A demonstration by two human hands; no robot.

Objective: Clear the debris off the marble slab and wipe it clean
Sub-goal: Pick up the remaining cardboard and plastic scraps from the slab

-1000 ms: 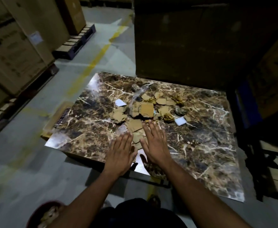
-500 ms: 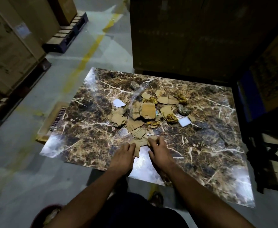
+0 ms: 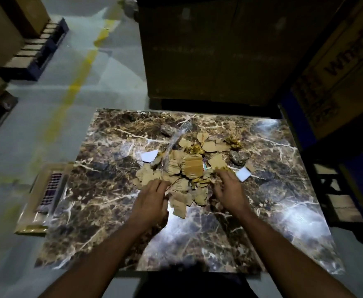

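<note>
Both hands work at the near edge of a heap of cardboard scraps [image 3: 189, 168] lying on the marble slab [image 3: 103, 190], which serves here as the worktop. The left hand [image 3: 152, 201] lies with loosely bent fingers against the scraps on its side; the right hand [image 3: 228, 190] mirrors it, fingers slack and spread on the far side of the pile. Neither grips anything; placed as two walls, they seem meant to rake the loose pieces together so the heap can be lifted in one go. Beyond the hands lie two grey stones [image 3: 237, 157], yellowish crumpled bits [image 3: 233, 143], a strip of clear plastic [image 3: 176, 136] and two white cards [image 3: 243, 174], untouched.

Half a second ago the hands sat close together, fingers curled over the nearest scraps; now they have spread apart to flank the pile, and the heap looks bunched tighter between them.
</note>
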